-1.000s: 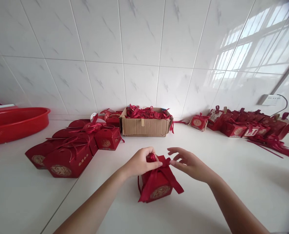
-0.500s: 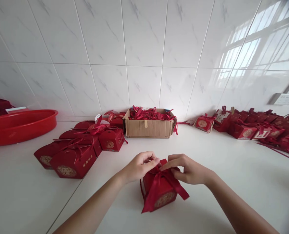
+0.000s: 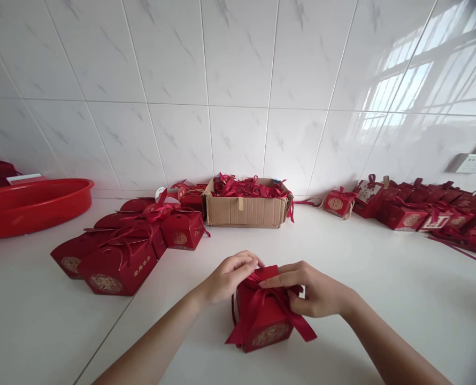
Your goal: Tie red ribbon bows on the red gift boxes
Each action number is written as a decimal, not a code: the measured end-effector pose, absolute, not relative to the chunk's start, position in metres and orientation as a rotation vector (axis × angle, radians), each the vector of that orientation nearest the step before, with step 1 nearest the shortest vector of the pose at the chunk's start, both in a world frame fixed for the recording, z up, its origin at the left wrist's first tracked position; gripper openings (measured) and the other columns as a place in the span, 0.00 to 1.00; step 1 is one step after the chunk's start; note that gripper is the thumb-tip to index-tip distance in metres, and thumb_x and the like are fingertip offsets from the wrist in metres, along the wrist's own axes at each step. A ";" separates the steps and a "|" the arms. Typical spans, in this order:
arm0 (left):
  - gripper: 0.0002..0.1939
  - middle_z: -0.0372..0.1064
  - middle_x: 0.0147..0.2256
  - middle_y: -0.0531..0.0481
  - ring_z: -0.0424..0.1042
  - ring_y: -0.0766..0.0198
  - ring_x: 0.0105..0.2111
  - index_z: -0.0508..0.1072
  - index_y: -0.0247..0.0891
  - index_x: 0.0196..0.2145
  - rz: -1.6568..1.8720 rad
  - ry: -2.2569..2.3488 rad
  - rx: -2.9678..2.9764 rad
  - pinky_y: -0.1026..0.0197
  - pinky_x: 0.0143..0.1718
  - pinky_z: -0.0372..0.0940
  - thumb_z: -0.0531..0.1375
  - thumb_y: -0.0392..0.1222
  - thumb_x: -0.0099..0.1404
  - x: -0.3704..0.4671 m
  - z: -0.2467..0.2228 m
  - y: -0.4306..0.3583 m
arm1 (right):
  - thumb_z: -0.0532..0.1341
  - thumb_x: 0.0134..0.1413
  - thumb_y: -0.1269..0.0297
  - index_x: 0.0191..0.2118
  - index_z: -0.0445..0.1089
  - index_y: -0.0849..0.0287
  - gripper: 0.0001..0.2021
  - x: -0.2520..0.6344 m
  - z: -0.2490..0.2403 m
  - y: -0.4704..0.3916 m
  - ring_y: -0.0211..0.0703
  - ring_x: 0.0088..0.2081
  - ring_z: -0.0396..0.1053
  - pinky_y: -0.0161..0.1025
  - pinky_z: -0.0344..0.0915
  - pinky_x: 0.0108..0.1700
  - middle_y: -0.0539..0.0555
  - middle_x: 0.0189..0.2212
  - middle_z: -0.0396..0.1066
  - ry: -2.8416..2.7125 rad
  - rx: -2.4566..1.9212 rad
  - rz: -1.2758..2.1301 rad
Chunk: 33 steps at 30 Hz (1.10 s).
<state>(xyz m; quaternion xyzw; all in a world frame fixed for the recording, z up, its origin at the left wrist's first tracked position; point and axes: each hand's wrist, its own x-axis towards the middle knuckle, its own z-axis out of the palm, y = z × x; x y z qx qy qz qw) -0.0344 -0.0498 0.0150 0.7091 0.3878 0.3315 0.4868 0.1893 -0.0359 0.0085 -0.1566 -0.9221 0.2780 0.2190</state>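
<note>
A small red gift box [image 3: 276, 316] with a round gold emblem stands on the table in front of me. A wide red satin ribbon [image 3: 251, 315] is tied in a bow on its top, and its two tails hang down the front. My left hand [image 3: 230, 277] is closed at the bow's left side, fingers curled over the ribbon. On the other side my right hand [image 3: 316, 289] grips the bow's right part, its index finger lying across the knot. The fingers partly hide the loops. Down the box's left side runs a dark red cord [image 3: 233, 310].
A cardboard box [image 3: 244, 212] full of red ribbons stands against the tiled wall. Several red gift boxes [image 3: 117, 262] are grouped at the left, near a red plastic basin [image 3: 37, 208]. More gift boxes [image 3: 402, 216] and loose ribbon [image 3: 470, 240] lie at the right.
My right index finger has moved left and down over the knot. The left hand has shifted slightly away from the knot. The ribbon tails spread a little wider.
</note>
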 end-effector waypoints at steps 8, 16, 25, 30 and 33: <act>0.18 0.64 0.44 0.46 0.63 0.67 0.31 0.61 0.36 0.21 0.770 1.000 1.811 0.59 0.40 0.60 0.56 0.50 0.62 -0.031 0.014 -0.047 | 0.50 0.40 0.83 0.51 0.70 0.54 0.32 0.183 0.022 -0.049 0.37 0.30 0.63 0.32 0.59 0.29 0.55 0.38 0.70 -2.704 -0.489 0.749; 0.18 0.62 0.44 0.47 0.64 0.60 0.41 0.60 0.37 0.22 0.734 1.056 1.907 0.59 0.42 0.59 0.56 0.52 0.62 -0.038 0.011 -0.040 | 0.51 0.41 0.83 0.51 0.71 0.55 0.30 0.182 0.025 -0.054 0.40 0.30 0.65 0.34 0.62 0.29 0.56 0.36 0.70 -2.761 -0.530 0.743; 0.19 0.69 0.41 0.45 0.67 0.55 0.46 0.53 0.38 0.19 0.868 1.062 1.856 0.58 0.46 0.59 0.59 0.43 0.59 -0.030 0.012 -0.058 | 0.49 0.38 0.84 0.51 0.67 0.56 0.31 0.187 0.009 -0.046 0.35 0.30 0.62 0.32 0.59 0.29 0.53 0.36 0.69 -2.487 -0.399 0.891; 0.23 0.72 0.34 0.48 0.68 0.54 0.48 0.48 0.40 0.20 0.931 1.083 1.796 0.58 0.46 0.61 0.61 0.43 0.57 -0.026 0.009 -0.065 | 0.52 0.44 0.82 0.44 0.60 0.57 0.20 0.194 0.001 -0.042 0.33 0.25 0.54 0.32 0.54 0.29 0.45 0.24 0.56 -2.305 -0.537 0.998; 0.22 0.71 0.28 0.49 0.69 0.54 0.47 0.50 0.40 0.18 0.879 1.063 1.825 0.58 0.45 0.62 0.62 0.44 0.58 -0.024 0.007 -0.065 | 0.55 0.46 0.81 0.41 0.57 0.57 0.17 0.197 0.000 -0.039 0.31 0.25 0.54 0.32 0.53 0.29 0.44 0.25 0.57 -2.209 -0.546 1.170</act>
